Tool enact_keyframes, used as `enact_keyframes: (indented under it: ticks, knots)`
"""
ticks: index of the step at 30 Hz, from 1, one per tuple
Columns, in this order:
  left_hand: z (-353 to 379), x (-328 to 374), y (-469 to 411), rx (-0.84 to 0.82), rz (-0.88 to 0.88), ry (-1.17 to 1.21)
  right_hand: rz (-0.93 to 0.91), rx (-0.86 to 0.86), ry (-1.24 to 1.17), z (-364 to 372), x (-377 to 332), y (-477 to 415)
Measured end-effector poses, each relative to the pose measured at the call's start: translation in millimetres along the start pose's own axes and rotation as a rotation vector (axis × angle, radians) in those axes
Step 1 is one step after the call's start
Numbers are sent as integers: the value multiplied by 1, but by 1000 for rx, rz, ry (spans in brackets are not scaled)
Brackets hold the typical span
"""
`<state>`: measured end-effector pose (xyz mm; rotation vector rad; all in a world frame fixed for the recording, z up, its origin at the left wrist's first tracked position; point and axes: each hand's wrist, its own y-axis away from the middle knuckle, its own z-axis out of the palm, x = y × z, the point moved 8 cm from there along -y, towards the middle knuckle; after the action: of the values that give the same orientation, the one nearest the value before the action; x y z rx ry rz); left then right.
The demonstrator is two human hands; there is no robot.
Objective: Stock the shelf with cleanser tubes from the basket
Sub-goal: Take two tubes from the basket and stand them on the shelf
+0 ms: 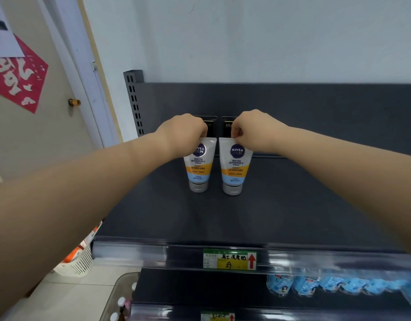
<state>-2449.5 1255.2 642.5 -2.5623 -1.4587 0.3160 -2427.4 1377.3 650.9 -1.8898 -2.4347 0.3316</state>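
Two white cleanser tubes with blue, orange and pale-blue bands stand cap-down on the dark shelf. My left hand pinches the top edge of the left tube. My right hand pinches the top edge of the right tube. The tubes stand side by side with a small gap between them. Behind them, two black tubes stand against the shelf's back panel, mostly hidden by my hands. A white slatted basket sits on the floor at lower left, partly behind my left forearm.
The shelf's front rail carries a green-and-yellow price label. Blue-labelled bottles line the lower shelf at right. A perforated upright marks the shelf's left end. A door with a red paper stands at left.
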Motion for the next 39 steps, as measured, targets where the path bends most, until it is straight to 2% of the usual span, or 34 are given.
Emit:
enact_keyframes:
  ticks: [28,39]
  knots:
    - [-4,-4,12,-2,-42,1,-7,-34,-15,-1,-5,7]
    - [-30,-26,70,71,-133,-77,-186,87,82,-15,-75,5]
